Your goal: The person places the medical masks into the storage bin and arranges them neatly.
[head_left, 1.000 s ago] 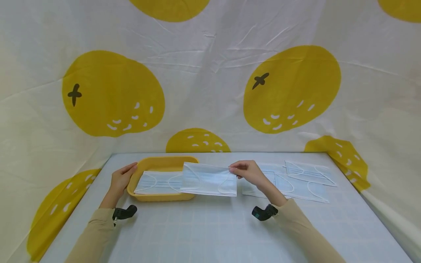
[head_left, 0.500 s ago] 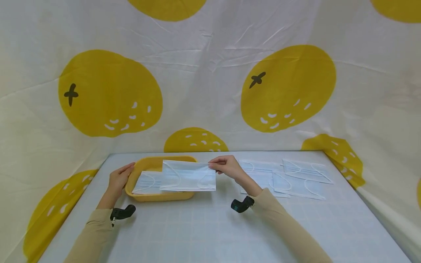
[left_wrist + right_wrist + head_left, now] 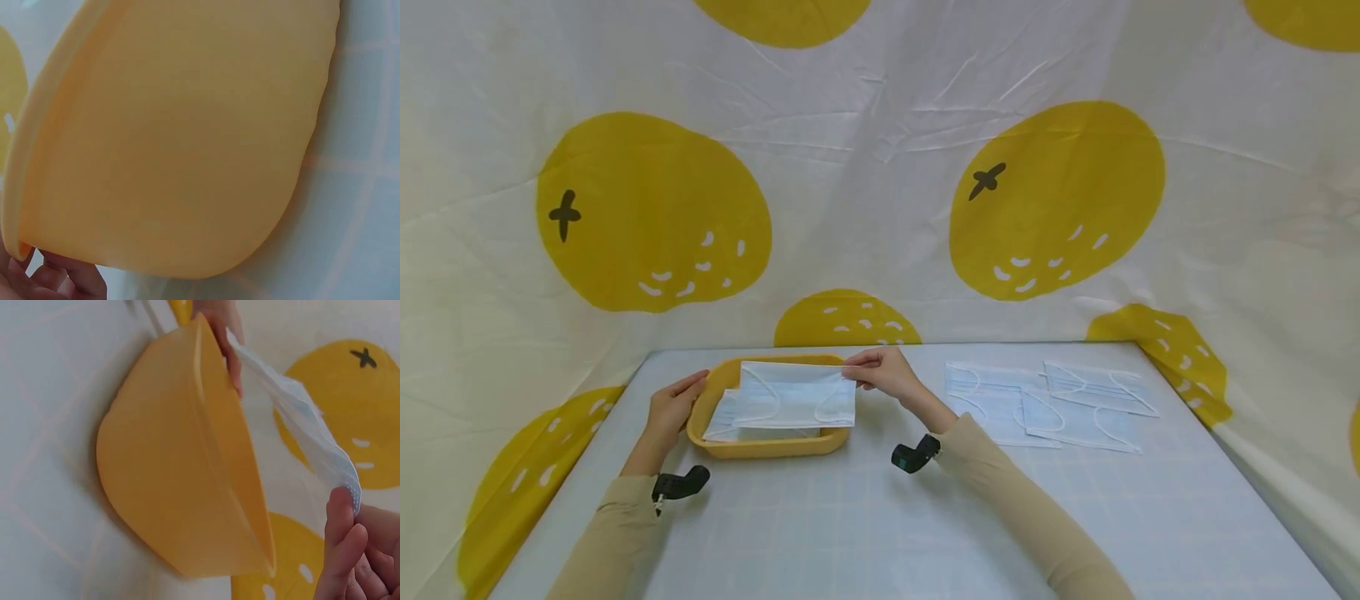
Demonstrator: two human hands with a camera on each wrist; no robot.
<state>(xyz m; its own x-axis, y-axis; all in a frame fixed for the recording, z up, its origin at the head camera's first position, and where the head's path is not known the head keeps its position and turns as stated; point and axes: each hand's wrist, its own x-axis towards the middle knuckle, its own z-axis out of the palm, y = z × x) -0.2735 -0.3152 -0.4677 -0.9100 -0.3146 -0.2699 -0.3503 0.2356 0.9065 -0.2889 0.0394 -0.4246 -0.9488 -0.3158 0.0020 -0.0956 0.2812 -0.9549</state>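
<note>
My left hand (image 3: 672,410) grips the left end of a yellow plastic basin (image 3: 767,451) on the table; the left wrist view shows its fingers (image 3: 87,278) at the rim. A pale blue disposable face mask (image 3: 797,393) with white ear loops is pinched at its upper right corner by my right hand (image 3: 886,375). It hangs over the basin's opening, and the right wrist view has this mask (image 3: 300,422) above the rim, almost edge-on. Inside the basin lies another face mask (image 3: 721,423), mostly hidden behind the held one.
Several more face masks (image 3: 996,417) lie spread and partly overlapping on the table's right side, one of them at the back right (image 3: 1101,392). A white curtain (image 3: 865,208) with yellow fruit prints rises behind the table's far edge.
My right hand has carried the face mask leftward from beside the basin to over its opening, raising it slightly. My left hand has kept its grip on the basin's end.
</note>
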